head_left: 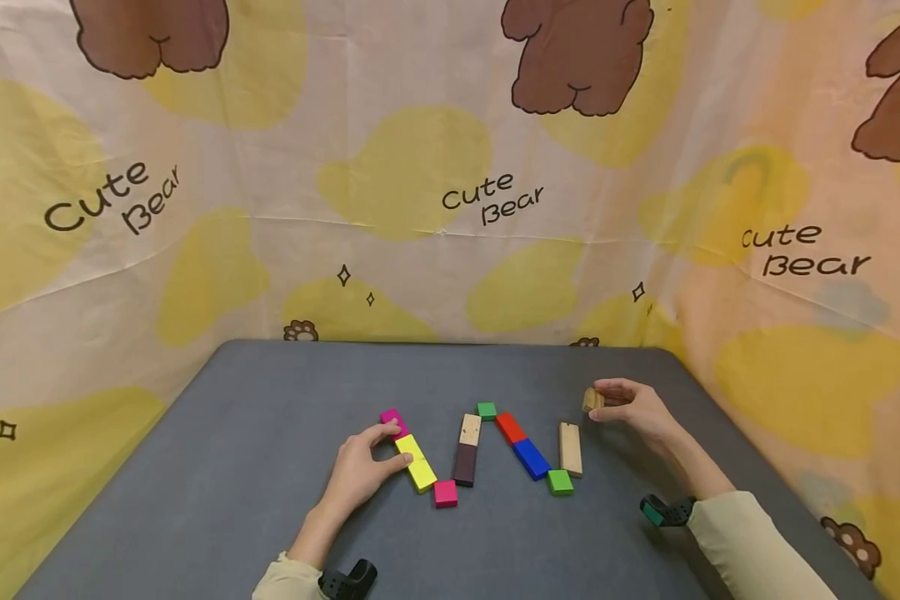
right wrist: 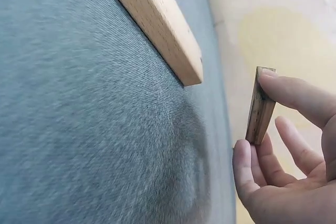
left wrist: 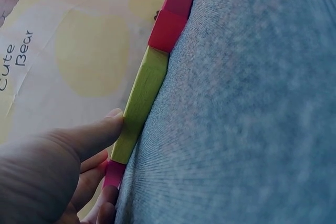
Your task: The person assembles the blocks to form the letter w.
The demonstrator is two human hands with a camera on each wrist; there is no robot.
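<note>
On the grey table, painted and plain wooden blocks lie in a zigzag. My left hand point(head_left: 357, 468) is at its left end, thumb against the side of the yellow block point(head_left: 416, 463) and a fingertip on the upper magenta block point(head_left: 390, 415). In the left wrist view, the fingers partly hide this magenta block point(left wrist: 114, 173). Raised at the right, my right hand point(head_left: 633, 408) pinches a small plain wooden block point(right wrist: 261, 109) between thumb and fingertips. Close to it on the table lies a longer plain wooden block point(head_left: 570, 450).
Along the zigzag are a lower magenta block point(head_left: 446, 494), a dark brown block point(head_left: 465, 465), a light wooden block point(head_left: 470, 429), green blocks point(head_left: 487, 411), a red block point(head_left: 510, 428) and a blue block point(head_left: 531, 459). A bear-printed cloth point(head_left: 397, 183) hangs behind the table point(head_left: 195, 500).
</note>
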